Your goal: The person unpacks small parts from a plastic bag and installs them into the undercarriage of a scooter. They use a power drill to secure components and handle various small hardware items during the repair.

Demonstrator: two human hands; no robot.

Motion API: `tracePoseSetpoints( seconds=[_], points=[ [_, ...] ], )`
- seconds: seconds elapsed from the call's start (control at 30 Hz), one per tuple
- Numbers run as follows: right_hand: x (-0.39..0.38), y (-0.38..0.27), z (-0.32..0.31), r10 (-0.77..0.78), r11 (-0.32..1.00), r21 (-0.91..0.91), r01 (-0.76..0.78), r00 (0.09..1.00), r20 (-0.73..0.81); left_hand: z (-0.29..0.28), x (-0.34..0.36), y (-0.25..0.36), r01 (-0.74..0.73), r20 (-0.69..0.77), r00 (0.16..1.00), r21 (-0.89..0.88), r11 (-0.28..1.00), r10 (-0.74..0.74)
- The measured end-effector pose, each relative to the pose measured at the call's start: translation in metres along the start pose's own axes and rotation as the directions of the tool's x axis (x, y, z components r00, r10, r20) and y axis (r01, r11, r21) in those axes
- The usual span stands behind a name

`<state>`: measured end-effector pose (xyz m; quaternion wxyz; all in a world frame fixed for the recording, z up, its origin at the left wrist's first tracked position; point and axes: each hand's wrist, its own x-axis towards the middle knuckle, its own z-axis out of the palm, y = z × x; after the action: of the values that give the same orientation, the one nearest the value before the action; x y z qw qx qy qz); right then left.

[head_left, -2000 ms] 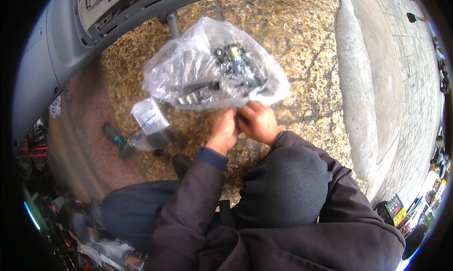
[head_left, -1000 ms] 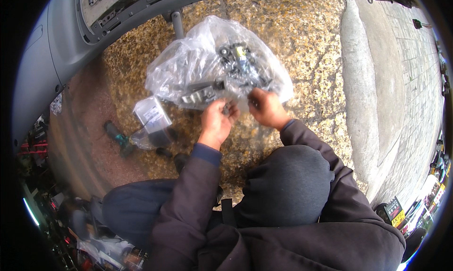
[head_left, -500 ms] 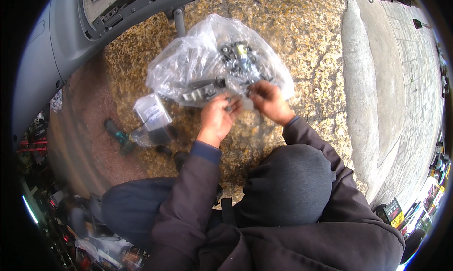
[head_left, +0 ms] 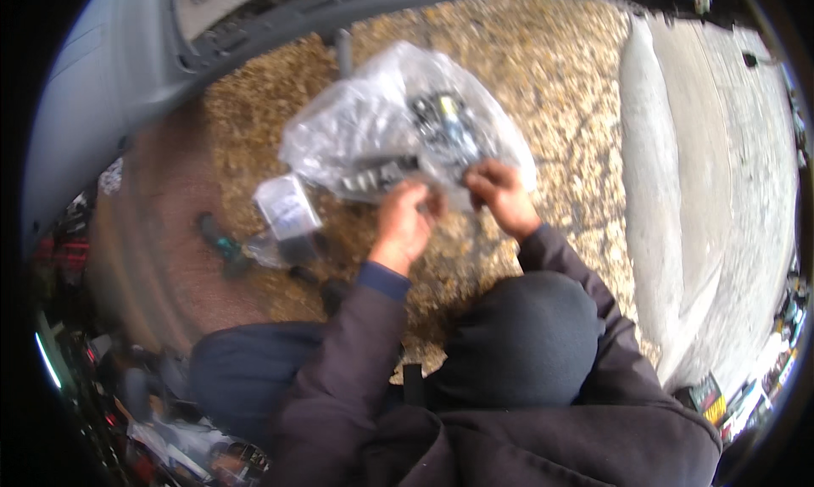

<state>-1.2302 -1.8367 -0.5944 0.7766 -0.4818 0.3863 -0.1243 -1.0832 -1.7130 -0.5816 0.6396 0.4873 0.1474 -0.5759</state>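
While both hands grip it, a clear plastic bag (head_left: pixel 373 131) of metal parts lies just ahead.
Left hand (head_left: pixel 405 224) and right hand (head_left: pixel 500 194) pinch its near edge.

Clear plastic bag (head_left: pixel 373 131) of dark parts on gravel; small clear packet (head_left: pixel 287 207) beside it.

Small metal parts (head_left: pixel 441 126) blurred inside bag (head_left: pixel 356 131)

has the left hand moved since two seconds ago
Yes. The left hand has gone up and left, from touching the right hand at the clear bag's lower edge to gripping that edge apart from it, nearer the small packet.
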Motion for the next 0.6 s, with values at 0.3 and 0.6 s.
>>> tracePoseSetpoints(
  seconds=[0.3, 0.6],
  points=[
    [0.012, -0.017, -0.001, -0.041, 0.998, -0.04, 0.04, 0.998, -0.043, 0.028, -0.006, 0.03, -0.051, 0.08, 0.996, 0.001, 0.999, 0.051],
    [0.017, -0.021, -0.003, -0.03, 1.0, -0.009, 0.029, 0.995, -0.094, 0.018, -0.005, 0.031, -0.051, -0.028, 0.998, 0.019, 0.999, 0.051]
  ],
)
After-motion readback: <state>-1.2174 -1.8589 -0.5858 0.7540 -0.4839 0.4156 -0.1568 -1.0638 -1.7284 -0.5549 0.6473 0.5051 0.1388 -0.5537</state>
